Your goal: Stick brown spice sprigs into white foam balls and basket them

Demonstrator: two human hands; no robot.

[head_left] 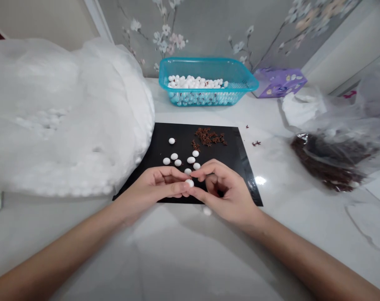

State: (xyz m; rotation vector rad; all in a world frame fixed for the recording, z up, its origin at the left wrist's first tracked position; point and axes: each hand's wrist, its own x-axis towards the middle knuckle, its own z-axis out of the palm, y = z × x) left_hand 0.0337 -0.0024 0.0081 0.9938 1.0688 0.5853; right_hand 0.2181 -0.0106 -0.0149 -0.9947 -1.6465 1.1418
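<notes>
"What do the hands have?"

"The left hand [154,188] and the right hand [229,192] are both half curled. Their fingertips [180,189] meet and pinch one white ball [189,183] between them."

"What is near the hands?"

"Just past the fingers, on a black mat [221,154], lie more little balls [174,156] and some brown bits [208,136]. One small white lump [207,211] sits on the table [146,251] just below the right hand."

"What is farther off?"

"Far past the hands is a blue basket [177,61] with white balls in it. A big white bag [67,117] is to the left of the hands, and a clear bag of brown bits [327,163] is to the right."
</notes>
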